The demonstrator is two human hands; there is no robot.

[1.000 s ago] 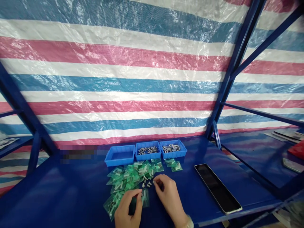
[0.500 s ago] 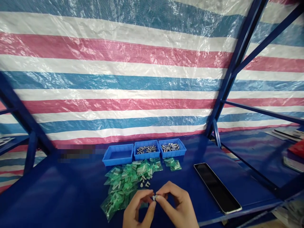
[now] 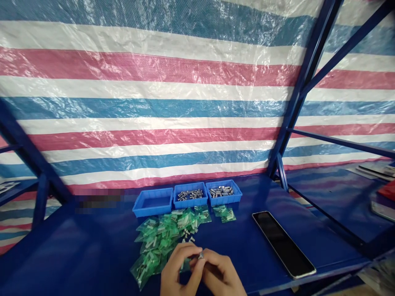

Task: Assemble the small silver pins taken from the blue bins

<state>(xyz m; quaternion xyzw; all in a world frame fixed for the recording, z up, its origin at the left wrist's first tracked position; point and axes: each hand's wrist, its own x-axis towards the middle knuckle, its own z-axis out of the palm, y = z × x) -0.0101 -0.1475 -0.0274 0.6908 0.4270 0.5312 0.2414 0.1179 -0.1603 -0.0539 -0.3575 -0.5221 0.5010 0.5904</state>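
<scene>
My left hand (image 3: 182, 269) pinches a small silvery metal part (image 3: 200, 255) between thumb and index finger. My right hand (image 3: 220, 271) is closed against the same part from the other side, its thumb largely hidden. Just beyond my fingers lie several loose metal pieces with wider heads (image 3: 191, 239). To the left is a heap of small green-tinted plastic bags (image 3: 163, 236) with metal pieces inside. The exact kind of the held part is too small to make out.
Behind the bags stand an empty blue bin (image 3: 153, 210), a middle blue bin (image 3: 190, 203) of short metal pieces and a right blue bin (image 3: 226, 200) of metal cylinders. A dark-screened phone (image 3: 284, 244) lies right on the blue table (image 3: 92, 250). Blue posts (image 3: 296, 111) flank a striped sheet.
My hands have come closer together around the small metal part. The right hand has shifted left and lower with its fingers more curled, and the left fingertips now cover more of the part.
</scene>
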